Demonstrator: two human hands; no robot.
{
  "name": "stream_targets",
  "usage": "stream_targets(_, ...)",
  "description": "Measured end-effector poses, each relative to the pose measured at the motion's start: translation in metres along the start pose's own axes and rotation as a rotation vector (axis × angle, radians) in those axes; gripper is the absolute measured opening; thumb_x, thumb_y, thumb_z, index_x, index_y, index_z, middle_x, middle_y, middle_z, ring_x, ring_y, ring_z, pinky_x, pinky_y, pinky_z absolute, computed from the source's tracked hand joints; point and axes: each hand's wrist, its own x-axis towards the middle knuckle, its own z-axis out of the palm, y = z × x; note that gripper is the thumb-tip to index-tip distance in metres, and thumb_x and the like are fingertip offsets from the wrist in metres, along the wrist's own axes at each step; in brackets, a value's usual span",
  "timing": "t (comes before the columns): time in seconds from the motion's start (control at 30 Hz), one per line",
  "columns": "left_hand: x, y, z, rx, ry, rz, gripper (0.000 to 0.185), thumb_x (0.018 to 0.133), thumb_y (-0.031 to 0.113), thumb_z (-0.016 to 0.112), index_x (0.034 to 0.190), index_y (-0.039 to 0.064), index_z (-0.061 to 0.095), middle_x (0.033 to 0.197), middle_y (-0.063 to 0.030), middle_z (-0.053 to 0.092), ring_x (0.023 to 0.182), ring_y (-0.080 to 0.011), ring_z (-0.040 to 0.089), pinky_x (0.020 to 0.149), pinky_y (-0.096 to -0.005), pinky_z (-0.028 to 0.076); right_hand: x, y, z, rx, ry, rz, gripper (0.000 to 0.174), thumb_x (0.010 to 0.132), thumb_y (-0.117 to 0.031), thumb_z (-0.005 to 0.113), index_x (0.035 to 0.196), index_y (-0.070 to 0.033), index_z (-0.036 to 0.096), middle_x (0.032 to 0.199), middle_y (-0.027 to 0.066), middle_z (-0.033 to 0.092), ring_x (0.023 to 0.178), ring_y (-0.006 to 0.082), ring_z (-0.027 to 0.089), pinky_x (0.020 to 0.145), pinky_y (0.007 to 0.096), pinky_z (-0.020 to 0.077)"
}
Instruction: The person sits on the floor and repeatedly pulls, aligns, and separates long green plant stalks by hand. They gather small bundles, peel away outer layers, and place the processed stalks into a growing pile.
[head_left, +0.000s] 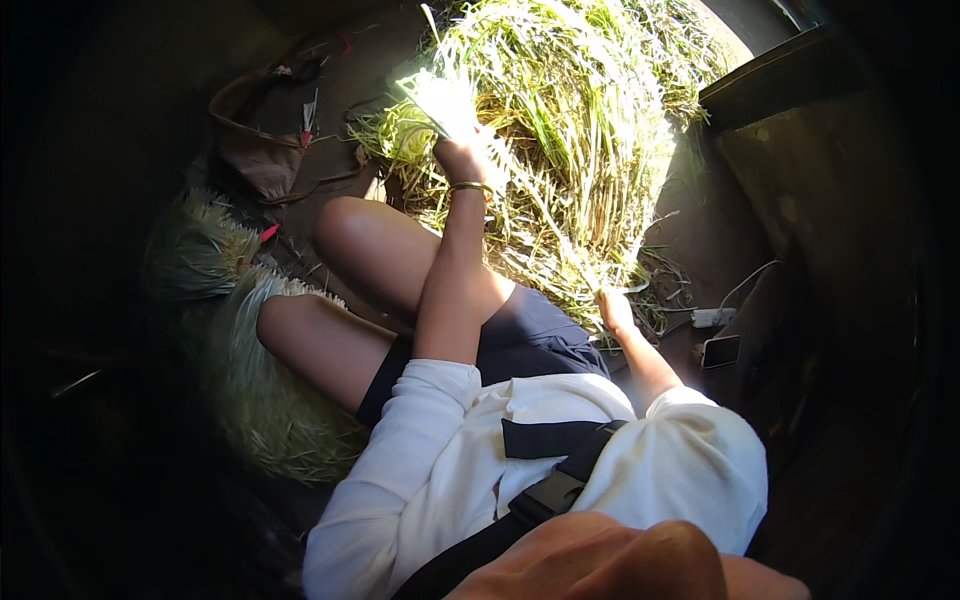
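Note:
My left hand (461, 157), with a bangle on its wrist, grips a bunch of pale grass-like stalks (442, 101). Strong light washes out this bunch and part of the hand. Beyond and to the right spreads a large heap of long green and yellowish leafy stalks (562, 112). At the heap's near edge, my right hand (616, 313) is closed around the end of some pale thin stalks (592, 277); its fingertips are partly hidden among them.
Bundled green stalks (262, 382) lie left of my knees, beside another bundle (206, 247) with red ties. A brown cloth bag (262, 161) rests on the floor beyond. To the right are a white power strip (712, 318), a phone-like device (721, 352) and a dark panel (780, 82).

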Motion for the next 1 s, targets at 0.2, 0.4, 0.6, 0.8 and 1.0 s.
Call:
stream_targets(0.2, -0.005, 0.056, -0.009, 0.257, -0.068, 0.111, 0.008, 0.061, -0.006, 0.063, 0.067, -0.003, 0.058, 0.062, -0.0089, 0.059, 0.043, -0.0144, 0.054, 0.041, -0.0265, 0.045, -0.045, 0.007, -0.037, -0.087, -0.226, 0.243, 0.025, 0.077, -0.015, 0.062, 0.1, -0.006, 0.057, 0.09, 0.0156, 0.063, 0.088, 0.0315, 0.061, 0.075, 0.0361, 0.0483)
stream_targets(0.4, -0.019, 0.054, -0.004, 0.35, -0.06, 0.086, 0.011, 0.06, -0.003, 0.067, 0.065, -0.004, 0.057, 0.062, -0.0092, 0.059, 0.045, -0.016, 0.055, 0.042, -0.0277, 0.045, 0.15, -0.187, -0.14, 0.886, 0.213, -0.211, 0.041, 0.09, -0.034, 0.05, 0.117, -0.003, 0.053, 0.11, 0.0149, 0.058, 0.102, 0.022, 0.055, 0.088, 0.0315, 0.0424)
stream_targets(0.6, -0.014, 0.054, -0.025, 0.335, -0.076, 0.084, 0.014, 0.063, 0.0, 0.072, 0.069, 0.001, 0.06, 0.057, -0.0035, 0.056, 0.042, -0.0118, 0.05, 0.042, -0.0253, 0.04, 0.191, -0.28, -0.123, 1.49, 0.011, -0.195, 0.019, 0.089, -0.02, 0.057, 0.092, -0.002, 0.062, 0.078, -0.001, 0.062, 0.065, 0.0051, 0.053, 0.06, 0.0209, 0.0446)
stream_targets(0.8, -0.007, 0.079, -0.043, 0.167, 0.044, 0.176, 0.016, 0.065, -0.005, 0.069, 0.075, 0.001, 0.058, 0.069, -0.0065, 0.06, 0.046, -0.0105, 0.05, 0.042, -0.0216, 0.039, 0.106, -0.137, -0.031, -0.011, 0.16, -0.325, 0.017, 0.086, -0.018, 0.049, 0.078, -0.003, 0.051, 0.066, 0.0179, 0.052, 0.066, 0.0374, 0.051, 0.062, 0.0426, 0.0423)
stream_targets(1.0, -0.005, 0.101, -0.061, 0.268, 0.124, 0.192, 0.013, 0.066, -0.001, 0.071, 0.071, -0.002, 0.059, 0.063, -0.0081, 0.06, 0.042, -0.0129, 0.052, 0.041, -0.0238, 0.043, 0.032, -0.047, -0.029, -0.289, -0.223, -0.052, 0.026, 0.081, -0.027, 0.057, 0.095, -0.005, 0.058, 0.08, 0.0191, 0.059, 0.076, 0.0358, 0.058, 0.067, 0.0424, 0.0471)
